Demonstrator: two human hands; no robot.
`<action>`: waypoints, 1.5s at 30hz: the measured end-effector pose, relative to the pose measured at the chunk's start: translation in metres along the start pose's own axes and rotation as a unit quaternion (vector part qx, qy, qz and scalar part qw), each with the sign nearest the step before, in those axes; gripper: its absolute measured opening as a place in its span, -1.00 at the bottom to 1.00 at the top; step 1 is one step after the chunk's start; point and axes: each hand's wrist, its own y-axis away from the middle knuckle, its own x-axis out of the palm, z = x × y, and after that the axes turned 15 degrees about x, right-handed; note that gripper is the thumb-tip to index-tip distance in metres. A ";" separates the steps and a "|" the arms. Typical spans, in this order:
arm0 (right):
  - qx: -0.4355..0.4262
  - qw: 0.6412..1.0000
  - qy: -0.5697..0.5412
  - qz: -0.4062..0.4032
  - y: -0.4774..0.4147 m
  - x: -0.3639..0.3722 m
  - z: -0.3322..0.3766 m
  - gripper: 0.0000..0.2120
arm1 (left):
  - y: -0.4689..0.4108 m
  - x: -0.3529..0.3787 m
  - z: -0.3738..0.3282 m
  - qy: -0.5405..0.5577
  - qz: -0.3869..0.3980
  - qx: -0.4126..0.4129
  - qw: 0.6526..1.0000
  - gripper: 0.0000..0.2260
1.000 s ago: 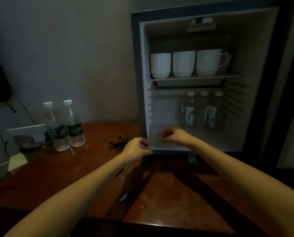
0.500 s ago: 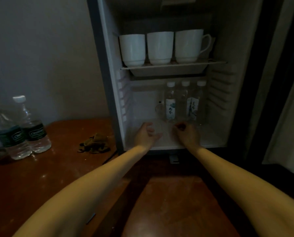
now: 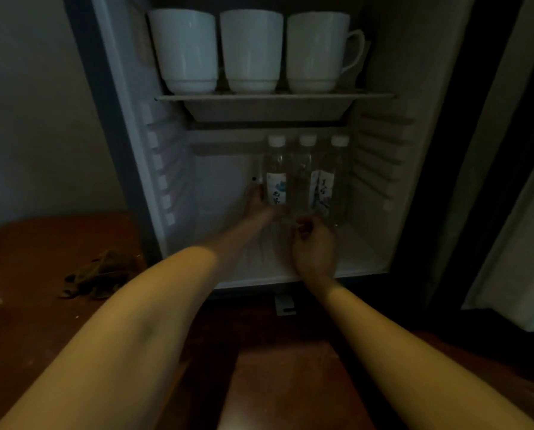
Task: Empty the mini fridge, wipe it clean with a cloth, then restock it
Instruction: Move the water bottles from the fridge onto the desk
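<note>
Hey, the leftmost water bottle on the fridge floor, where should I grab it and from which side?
Grip the leftmost bottle around its body at label height, from the front-left. It stands upright with the middle bottle close on its right, and the shelf hangs low over the caps; its left side is open, where the left hand is.

This is looking like a hotel room: a mini fridge [image 3: 383, 72] is sitting open on a dark wooden desk [image 3: 26, 249], holding white cups [image 3: 251, 51] and small water bottles [image 3: 306, 169], a curtain [image 3: 514, 243] hanging alongside.
</note>
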 end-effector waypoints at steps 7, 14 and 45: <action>-0.007 1.000 0.014 -0.016 0.001 -0.002 0.001 -0.90 | 0.005 0.007 0.003 -0.055 -0.051 0.034 0.997 -0.48; -0.002 1.000 0.020 -0.020 0.005 -0.006 0.003 -0.89 | 0.041 -0.021 0.007 -0.091 -0.112 0.084 0.986 -0.39; -0.166 0.984 0.004 -0.056 -0.088 -0.005 0.107 -0.67 | 0.067 -0.042 0.011 -0.003 -0.084 0.095 0.992 -0.47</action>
